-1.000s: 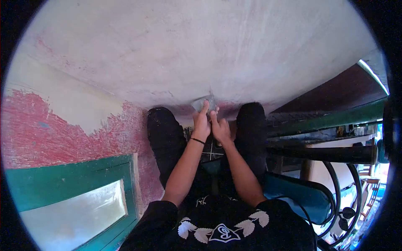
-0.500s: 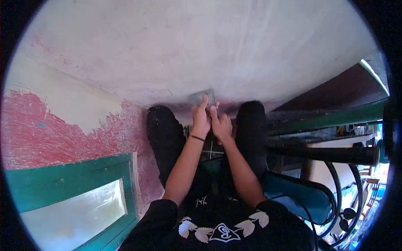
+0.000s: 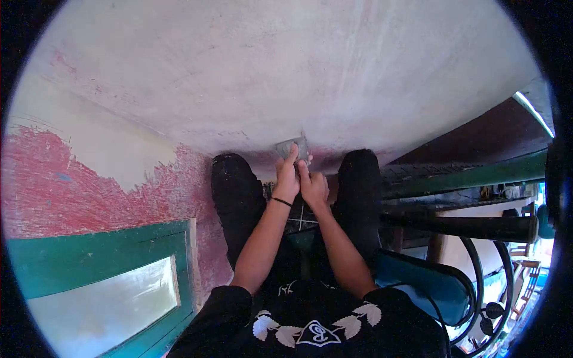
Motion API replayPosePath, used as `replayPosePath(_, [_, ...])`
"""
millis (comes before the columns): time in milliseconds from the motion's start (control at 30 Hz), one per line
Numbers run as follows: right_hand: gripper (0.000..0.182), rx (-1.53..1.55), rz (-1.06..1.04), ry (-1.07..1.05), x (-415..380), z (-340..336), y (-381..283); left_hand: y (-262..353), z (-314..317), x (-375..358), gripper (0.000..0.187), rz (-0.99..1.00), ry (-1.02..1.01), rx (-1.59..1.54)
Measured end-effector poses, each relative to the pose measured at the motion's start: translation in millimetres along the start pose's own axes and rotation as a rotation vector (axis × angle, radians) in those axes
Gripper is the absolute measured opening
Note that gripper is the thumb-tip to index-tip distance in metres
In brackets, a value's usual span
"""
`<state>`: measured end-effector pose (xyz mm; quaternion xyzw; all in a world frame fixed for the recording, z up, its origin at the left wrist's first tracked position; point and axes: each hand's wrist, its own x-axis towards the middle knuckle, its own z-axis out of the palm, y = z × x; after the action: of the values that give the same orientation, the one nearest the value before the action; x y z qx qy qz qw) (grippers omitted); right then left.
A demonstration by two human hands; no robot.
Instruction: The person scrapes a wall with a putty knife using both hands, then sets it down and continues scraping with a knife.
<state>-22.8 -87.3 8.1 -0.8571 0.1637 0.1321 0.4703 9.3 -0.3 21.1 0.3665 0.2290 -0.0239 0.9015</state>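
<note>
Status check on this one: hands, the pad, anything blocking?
Left hand and right hand both pressing a small grey pad against the wall. Knees either side, nothing blocking.

Both arms are stretched forward from the black-sleeved shoulders, forearms bare and converging. The left hand (image 3: 287,179) and right hand (image 3: 313,186) are pressed side by side, fingers extended upward and apparently pinched together at the tips. A thin dark band (image 3: 280,201) is worn just behind the left hand, on the wrist.
</note>
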Motion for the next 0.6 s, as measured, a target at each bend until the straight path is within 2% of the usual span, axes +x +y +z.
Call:
replayPosePath(200, [0.078, 0.051, -0.073, 0.078, -6.6, -11.7, -18.4, 11.6, 9.0, -5.7, 0.03, -0.001, -0.053, 0.011])
replayPosePath(233, [0.073, 0.041, -0.039, -0.004, -7.9, -17.9, -23.3, 13.9, 11.3, -3.7, 0.03, 0.01, -0.063, 0.012])
replayPosePath(333, [0.07, 0.008, -0.007, -0.002, -13.1, -16.1, -21.4, 2.4, 1.0, 0.6, 0.029, -0.044, 0.017, 0.027])
replayPosePath(433, [0.081, 0.05, -0.032, 0.043, -11.7, -14.2, -22.5, 11.0, 11.6, 0.9, 0.03, 0.005, -0.021, 0.024])
replayPosePath(600, [0.077, 0.01, -0.023, 0.04, -10.5, -14.4, -19.6, 11.6, 8.9, -3.9, 0.031, -0.018, -0.041, 0.051])
